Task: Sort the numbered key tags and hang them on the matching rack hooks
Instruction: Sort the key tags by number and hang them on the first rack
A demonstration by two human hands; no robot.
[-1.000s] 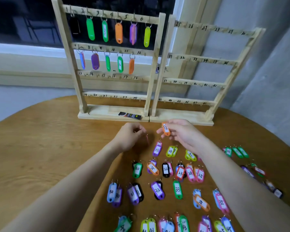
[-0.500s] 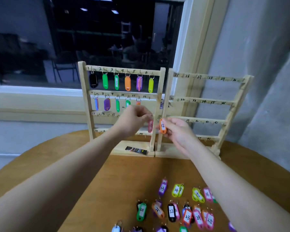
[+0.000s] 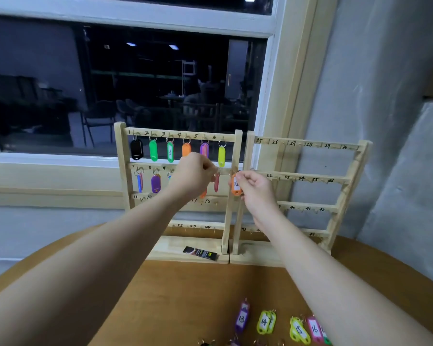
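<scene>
Orange tag [image 3: 235,186] upright (ring topmost)

Your forearms bare from frame edge to wrist, no sleeves in view. Your left hand [image 3: 194,174] and right hand [image 3: 254,187] bare: no gloves, rings, watch or bands visible. Fingernails short, unpainted where visible.

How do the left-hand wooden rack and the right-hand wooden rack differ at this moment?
The left rack carries coloured tags on its top two rows; the right rack shows none hanging. The left rack's top row is numbered 1 to 6, the right rack's 25 to 30. Both hands, left hand and right hand, work at the left rack's second row, near its right post; the right rack is untouched. Both are pale wood with four numbered hook rails.
</scene>
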